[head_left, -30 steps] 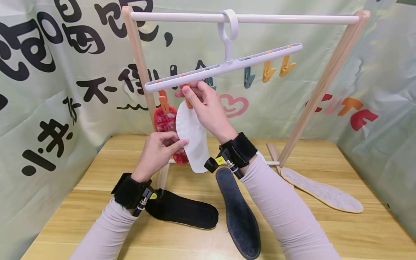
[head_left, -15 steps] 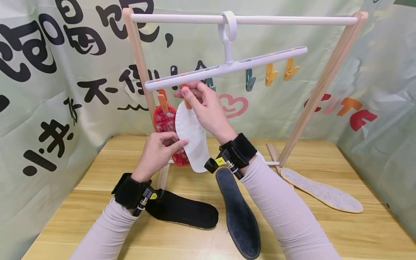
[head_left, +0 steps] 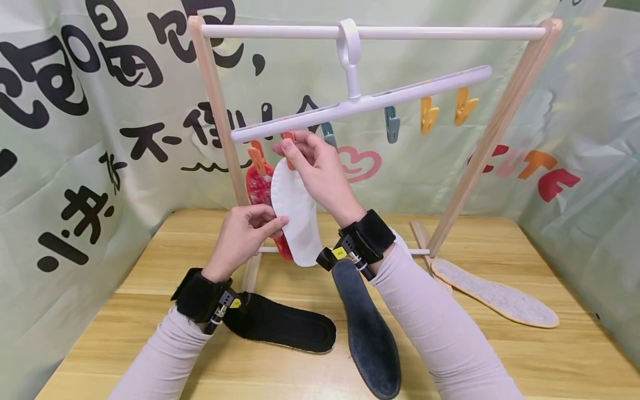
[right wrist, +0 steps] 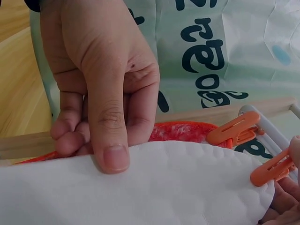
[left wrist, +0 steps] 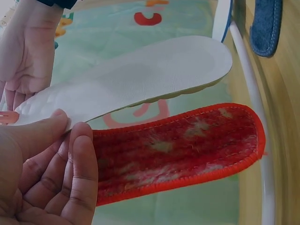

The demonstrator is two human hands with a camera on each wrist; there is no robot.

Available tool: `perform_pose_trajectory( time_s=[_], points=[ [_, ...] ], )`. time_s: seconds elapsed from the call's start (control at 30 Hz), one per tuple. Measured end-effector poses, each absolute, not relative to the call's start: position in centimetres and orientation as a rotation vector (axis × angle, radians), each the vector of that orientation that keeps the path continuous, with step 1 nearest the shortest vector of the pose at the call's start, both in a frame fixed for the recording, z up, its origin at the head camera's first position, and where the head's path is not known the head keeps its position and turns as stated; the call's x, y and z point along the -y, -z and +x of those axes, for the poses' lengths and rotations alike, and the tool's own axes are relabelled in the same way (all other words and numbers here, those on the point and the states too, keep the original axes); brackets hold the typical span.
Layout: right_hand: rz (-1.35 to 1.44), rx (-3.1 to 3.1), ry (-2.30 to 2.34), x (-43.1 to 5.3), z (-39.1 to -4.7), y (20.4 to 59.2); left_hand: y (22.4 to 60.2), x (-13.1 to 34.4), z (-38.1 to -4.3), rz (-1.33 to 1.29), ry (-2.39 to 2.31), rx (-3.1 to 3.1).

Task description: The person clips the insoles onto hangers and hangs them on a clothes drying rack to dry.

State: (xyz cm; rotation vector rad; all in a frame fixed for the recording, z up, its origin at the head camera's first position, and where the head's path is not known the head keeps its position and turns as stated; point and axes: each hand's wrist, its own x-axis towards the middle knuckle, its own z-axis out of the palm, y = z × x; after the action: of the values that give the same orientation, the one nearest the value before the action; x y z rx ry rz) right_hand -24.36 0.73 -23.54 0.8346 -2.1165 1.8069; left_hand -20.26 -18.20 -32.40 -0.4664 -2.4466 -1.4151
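Note:
A white insole (head_left: 300, 222) hangs from the tilted white hanger (head_left: 360, 104) by an orange clothespin (right wrist: 269, 171) at its top end. My right hand (head_left: 322, 175) pinches that clothespin between thumb and fingers. Lower down, my left hand (head_left: 246, 232) pinches the insole's left edge, thumb on its white face, as the left wrist view also shows. Just behind hangs a red mottled insole (left wrist: 183, 150) with an orange-red rim, held by another orange clothespin (right wrist: 234, 129). The white insole and my left fingers partly cover it in the head view.
Blue-grey clothespins (head_left: 392, 125) and yellow clothespins (head_left: 428, 115) hang along the hanger's right half. A wooden rack (head_left: 495, 133) with a white bar (head_left: 440, 33) carries the hanger. On the table (head_left: 165, 333) lie a black insole (head_left: 285, 325), a dark grey insole (head_left: 370, 333) and a light grey insole (head_left: 495, 291).
The hanger has swivelled on its hook, its right end swinging further right. The red insole has shifted right and turned behind the white one. Both hands keep their grips almost in place.

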Motion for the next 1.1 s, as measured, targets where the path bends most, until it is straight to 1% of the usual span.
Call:
perform_pose_trajectory(
  time_s=[0.53,1.1],
  points=[
    [0.818,2.181,-1.764,-2.0,-23.9,24.4,32.7,18.5,-19.8,-0.475,1.500,2.456],
    [0.756,2.214,-1.710,-4.2,-23.1,25.8,33.4,19.3,-18.6,-0.464,1.376,2.546]
  ],
)
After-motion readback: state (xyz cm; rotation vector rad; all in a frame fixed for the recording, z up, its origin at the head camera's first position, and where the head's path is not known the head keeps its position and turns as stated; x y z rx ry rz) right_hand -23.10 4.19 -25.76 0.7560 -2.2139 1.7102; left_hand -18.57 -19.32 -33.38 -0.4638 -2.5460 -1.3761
